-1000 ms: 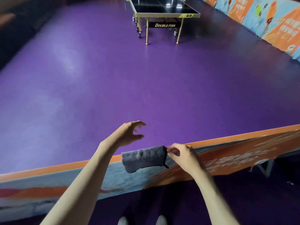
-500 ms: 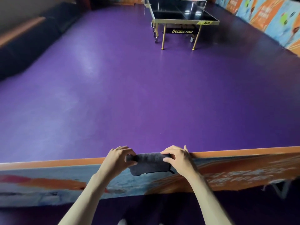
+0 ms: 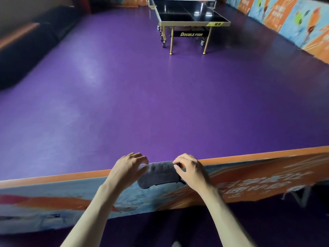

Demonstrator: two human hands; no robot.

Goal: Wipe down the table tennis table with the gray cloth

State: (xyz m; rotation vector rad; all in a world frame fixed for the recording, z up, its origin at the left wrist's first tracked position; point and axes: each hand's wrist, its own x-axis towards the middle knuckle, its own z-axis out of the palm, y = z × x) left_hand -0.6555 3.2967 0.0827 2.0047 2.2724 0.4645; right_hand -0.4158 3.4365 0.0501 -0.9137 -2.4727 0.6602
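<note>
At the bottom of the frame two bare forearms reach forward to a low printed barrier (image 3: 249, 177) with an orange top edge that runs across the lower third of the picture. A gray cloth (image 3: 159, 173) hangs folded over that top edge, just below the middle of the frame. The left hand (image 3: 129, 169) lies at the cloth's left end, its fingers curled loosely and spread over the edge — they touch the cloth, but a firm grip cannot be told. The right hand (image 3: 190, 168) pinches the cloth's right end between thumb and fingertips. Beyond the barrier a purple floor (image 3: 142, 95) fills the middle of the frame. Far off, at the upper centre-right, stands the table tennis table (image 3: 188, 16) — dark top, gold legs, "DOUBLE FISH" on its underframe, well apart from the cloth. Orange and blue banners (image 3: 293, 20) line the upper right.
</note>
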